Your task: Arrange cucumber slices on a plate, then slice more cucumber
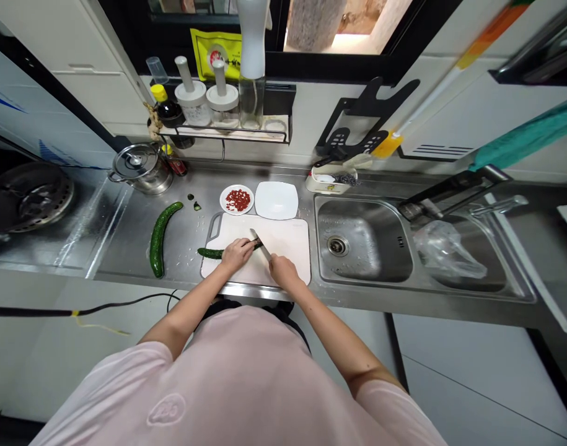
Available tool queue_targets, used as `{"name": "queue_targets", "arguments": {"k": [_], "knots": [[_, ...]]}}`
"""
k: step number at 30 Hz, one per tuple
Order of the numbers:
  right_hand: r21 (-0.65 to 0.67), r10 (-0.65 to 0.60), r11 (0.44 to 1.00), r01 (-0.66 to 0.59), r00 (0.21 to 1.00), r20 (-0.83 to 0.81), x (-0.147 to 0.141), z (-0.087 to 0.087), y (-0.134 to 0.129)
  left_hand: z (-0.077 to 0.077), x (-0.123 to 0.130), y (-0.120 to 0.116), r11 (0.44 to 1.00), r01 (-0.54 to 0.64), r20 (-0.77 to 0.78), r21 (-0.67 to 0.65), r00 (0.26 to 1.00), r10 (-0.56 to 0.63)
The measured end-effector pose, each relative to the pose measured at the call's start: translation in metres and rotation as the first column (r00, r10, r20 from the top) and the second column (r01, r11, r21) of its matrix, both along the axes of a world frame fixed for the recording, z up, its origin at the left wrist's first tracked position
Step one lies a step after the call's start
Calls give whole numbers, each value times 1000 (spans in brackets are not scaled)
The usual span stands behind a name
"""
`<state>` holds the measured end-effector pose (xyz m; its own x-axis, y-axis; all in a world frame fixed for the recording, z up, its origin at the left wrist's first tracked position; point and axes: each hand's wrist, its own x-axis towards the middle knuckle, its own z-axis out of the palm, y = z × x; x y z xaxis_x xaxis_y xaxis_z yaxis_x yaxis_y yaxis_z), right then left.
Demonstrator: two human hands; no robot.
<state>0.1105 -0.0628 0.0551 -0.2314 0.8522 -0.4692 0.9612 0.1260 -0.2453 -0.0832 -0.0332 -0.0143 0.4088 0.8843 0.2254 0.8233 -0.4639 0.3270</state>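
My left hand (237, 254) is closed over a dark green cucumber (210, 253) that lies across the white cutting board (287, 248). In my right hand (283, 271) is the handle of a kitchen knife (263, 248), its blade at the cucumber's right end, close to my left fingertips. Whether the blade has gone into the cucumber I cannot tell. A second, curved cucumber (160, 238) lies on the steel counter left of the board. Behind the board stand a small plate of chopped red pieces (238, 200) and a white square plate (276, 200).
A lidded steel pot (141, 167) stands at the back left, with a wok (25, 195) beyond it. On the right is a double sink (364, 241) with a plastic bag (450, 248). Small green scraps (197, 206) lie behind the curved cucumber. A spice rack (227, 133) hangs above.
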Motion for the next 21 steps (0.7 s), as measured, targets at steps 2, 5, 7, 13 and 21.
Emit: {"name": "queue_targets", "arguments": {"k": [2, 5, 7, 13, 21], "knots": [[-10, 0, 1000, 0, 1000, -3, -1, -1, 2, -1, 0, 0, 1000, 7, 0, 3, 1000, -7], [-2, 2, 1000, -2, 1000, -2, -3, -4, 5, -1, -1, 0, 1000, 12, -3, 4, 1000, -12], [10, 5, 1000, -5, 1000, 2, -5, -5, 7, -1, 0, 0, 1000, 9, 0, 6, 1000, -9], [18, -1, 1000, 1, 1000, 1, -12, -8, 14, -1, 0, 0, 1000, 5, -1, 13, 1000, -5], [12, -4, 1000, 4, 1000, 8, -5, -9, 3, 0, 0, 0, 1000, 10, -14, 20, 1000, -10]]}}
